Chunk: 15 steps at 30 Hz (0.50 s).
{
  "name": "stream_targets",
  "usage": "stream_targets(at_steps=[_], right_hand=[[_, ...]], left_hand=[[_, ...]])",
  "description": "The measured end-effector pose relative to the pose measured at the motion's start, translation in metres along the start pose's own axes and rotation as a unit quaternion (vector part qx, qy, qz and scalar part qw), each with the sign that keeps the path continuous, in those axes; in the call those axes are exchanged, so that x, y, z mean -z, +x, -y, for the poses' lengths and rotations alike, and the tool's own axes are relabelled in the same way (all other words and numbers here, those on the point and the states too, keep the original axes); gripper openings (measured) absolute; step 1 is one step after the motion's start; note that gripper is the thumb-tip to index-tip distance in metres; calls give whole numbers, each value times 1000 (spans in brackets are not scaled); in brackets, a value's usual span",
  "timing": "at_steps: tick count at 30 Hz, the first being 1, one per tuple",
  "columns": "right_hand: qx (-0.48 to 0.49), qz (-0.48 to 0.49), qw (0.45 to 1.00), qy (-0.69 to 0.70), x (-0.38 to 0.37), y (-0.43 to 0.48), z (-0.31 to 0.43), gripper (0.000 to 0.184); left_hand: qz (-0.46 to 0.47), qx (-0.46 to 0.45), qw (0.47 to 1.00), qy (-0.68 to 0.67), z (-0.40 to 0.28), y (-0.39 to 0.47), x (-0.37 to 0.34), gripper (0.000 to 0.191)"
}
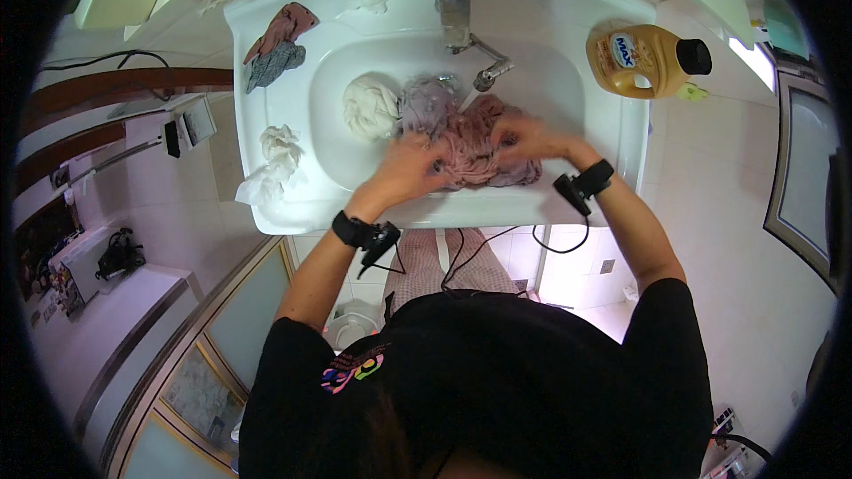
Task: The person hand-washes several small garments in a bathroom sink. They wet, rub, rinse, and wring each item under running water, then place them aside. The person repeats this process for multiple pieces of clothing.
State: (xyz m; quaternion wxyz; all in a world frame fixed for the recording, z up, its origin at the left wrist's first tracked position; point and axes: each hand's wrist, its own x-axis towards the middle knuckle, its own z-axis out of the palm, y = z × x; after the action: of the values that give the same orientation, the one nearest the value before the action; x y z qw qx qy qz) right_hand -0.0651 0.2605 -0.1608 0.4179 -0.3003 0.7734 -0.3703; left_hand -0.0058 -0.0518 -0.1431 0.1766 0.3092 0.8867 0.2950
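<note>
A wet, reddish-pink cloth (476,146) lies bunched at the front of the white washbasin (286,203), partly in the bowl. My left hand (414,163) is at the cloth's left side, its fingers touching the folds. On the other side my right hand (526,136) touches the same cloth, fingers bent and slightly blurred; whether either hand grips is not plain. A greyish-purple wet cloth (429,105) and a bundled white cloth (370,108) lie in the bowl to the left. Water runs from the swivel spout of the metal faucet (456,10) beside the cloths.
A gold detergent jug (632,61) with a black cap lies on the basin's right rim. On the left rim are a small pink cloth (283,30), a grey cloth (274,65) and a crumpled white cloth (271,166). Cables hang from both wristbands near the front edge.
</note>
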Motion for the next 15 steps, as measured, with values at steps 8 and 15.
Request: stream_targets(at_steps=[8,15], right_hand=[[-330,-302,892,-58,-57,119,-41,62],[-66,-172,982,-28,-76,64,31,64]], left_hand=[[-146,232,957,-89,127,63,-16,65],[5,105,994,-4,50,34,-35,57]])
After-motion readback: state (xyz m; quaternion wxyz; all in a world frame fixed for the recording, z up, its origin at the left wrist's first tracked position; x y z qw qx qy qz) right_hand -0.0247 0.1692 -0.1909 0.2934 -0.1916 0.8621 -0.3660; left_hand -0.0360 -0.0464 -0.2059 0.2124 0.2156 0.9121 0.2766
